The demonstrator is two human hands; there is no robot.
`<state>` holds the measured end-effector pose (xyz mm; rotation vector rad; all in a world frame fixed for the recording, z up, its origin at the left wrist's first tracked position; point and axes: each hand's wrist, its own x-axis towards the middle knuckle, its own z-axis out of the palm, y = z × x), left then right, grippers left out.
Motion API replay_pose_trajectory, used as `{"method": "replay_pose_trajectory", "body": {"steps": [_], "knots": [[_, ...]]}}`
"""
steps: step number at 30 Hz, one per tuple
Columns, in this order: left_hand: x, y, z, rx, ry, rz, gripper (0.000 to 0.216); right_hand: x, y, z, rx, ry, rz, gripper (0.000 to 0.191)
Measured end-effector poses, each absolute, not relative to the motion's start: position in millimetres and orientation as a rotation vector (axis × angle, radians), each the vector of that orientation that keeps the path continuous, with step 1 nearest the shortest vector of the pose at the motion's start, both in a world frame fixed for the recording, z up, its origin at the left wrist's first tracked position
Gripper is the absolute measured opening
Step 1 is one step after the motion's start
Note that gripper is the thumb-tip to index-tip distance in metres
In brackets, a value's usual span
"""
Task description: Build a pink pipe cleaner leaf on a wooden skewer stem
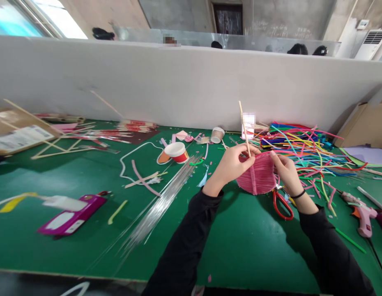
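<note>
My left hand [229,166] and my right hand [285,170] hold a round pink fan-like piece [260,177] made of pink strips, a little above the green table [209,238]. The left fingers pinch its left upper edge together with a thin wooden stick [244,128] that rises from the piece. The right fingers are closed on its right edge. Red-handled scissors [282,204] lie just under my right wrist.
A heap of coloured pipe cleaners [302,144] lies right of the hands. A pink glue gun [362,213] lies far right. Thin metal wires [160,201], paper cups [178,152], a magenta box [70,216], wooden sticks and a cardboard box [365,125] are spread around. A white partition [178,82] stands behind.
</note>
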<state>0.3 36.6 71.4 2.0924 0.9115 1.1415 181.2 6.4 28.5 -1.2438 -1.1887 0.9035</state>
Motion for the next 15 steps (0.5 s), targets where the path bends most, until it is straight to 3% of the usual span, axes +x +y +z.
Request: {"method": "replay_pose_trajectory", "body": {"steps": [3, 6, 9, 15], "knots": [[-0.6, 37.1, 70.5, 2.085, 0.93, 1.143, 0.017, 193.1, -3.1, 41.2, -1.481, -1.489, 0.265, 0.045], [-0.4, 36.5, 70.3, 2.095, 0.938, 1.131, 0.021, 194.7, -12.4, 52.1, -1.346, -1.631, -0.227, 0.029], [1.4, 34.9, 70.7, 2.083, 0.913, 1.138, 0.025, 186.4, -14.2, 52.1, -1.178, -1.788, -0.313, 0.013], [7.5, 32.4, 68.2, 2.028, 0.881, 1.189, 0.022, 176.4, -4.0, 36.0, -1.128, -1.666, -0.06, 0.016]]}}
